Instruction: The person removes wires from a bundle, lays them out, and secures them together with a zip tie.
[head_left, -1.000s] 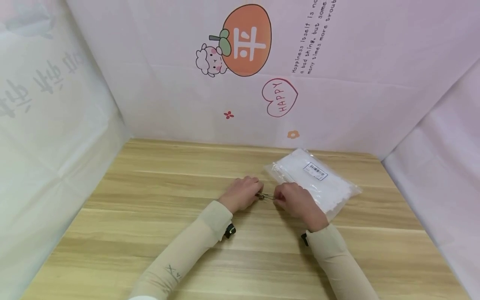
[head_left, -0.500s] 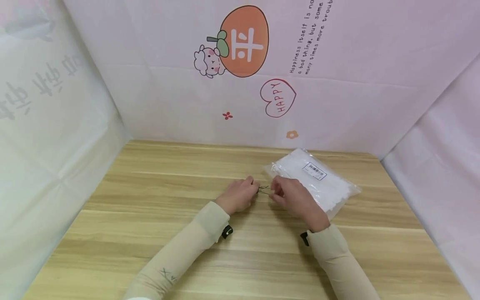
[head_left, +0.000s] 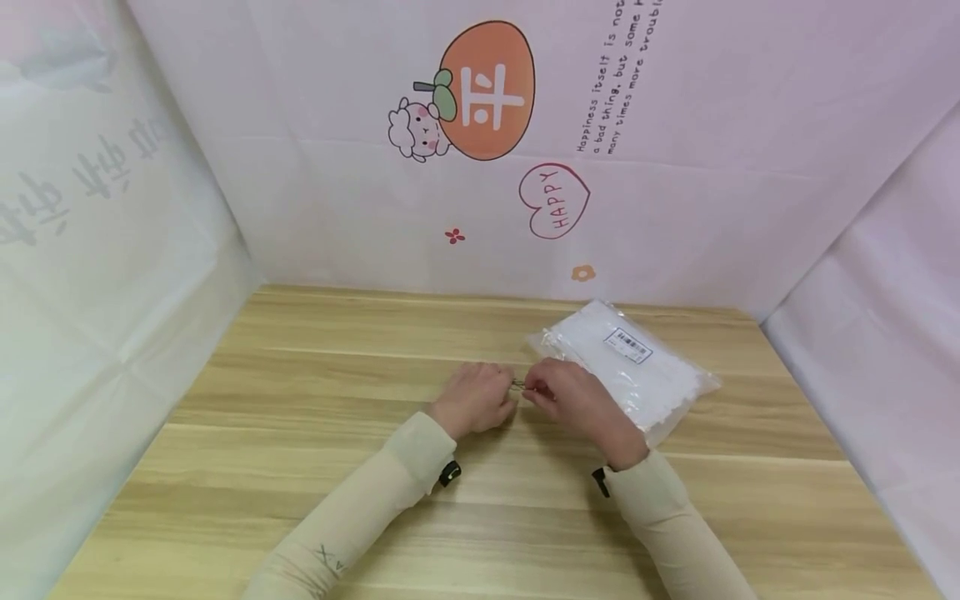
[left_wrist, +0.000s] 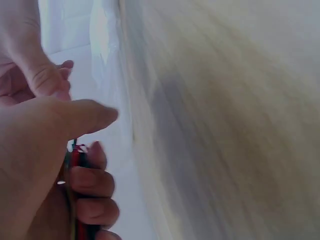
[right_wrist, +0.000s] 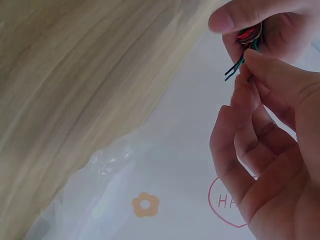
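Note:
My left hand (head_left: 480, 398) grips a small bundle of thin coloured wires (head_left: 519, 383) in its curled fingers, just above the wooden table (head_left: 300, 467). Red and green strands (left_wrist: 76, 159) show between its thumb and fingers in the left wrist view. My right hand (head_left: 566, 396) meets it from the right and pinches the free wire ends (right_wrist: 239, 59) at its fingertips. Both hands are close together near the table's middle. Most of the bundle is hidden inside the left fist.
A clear plastic bag of white items (head_left: 633, 367) with a small label lies right behind the right hand. Pink printed sheets wall the table at the back (head_left: 525, 167) and on both sides. Bare wood spreads left and front.
My right hand has slid left, closing the gap to the left hand, so less of the wires shows between them. The left hand has barely moved.

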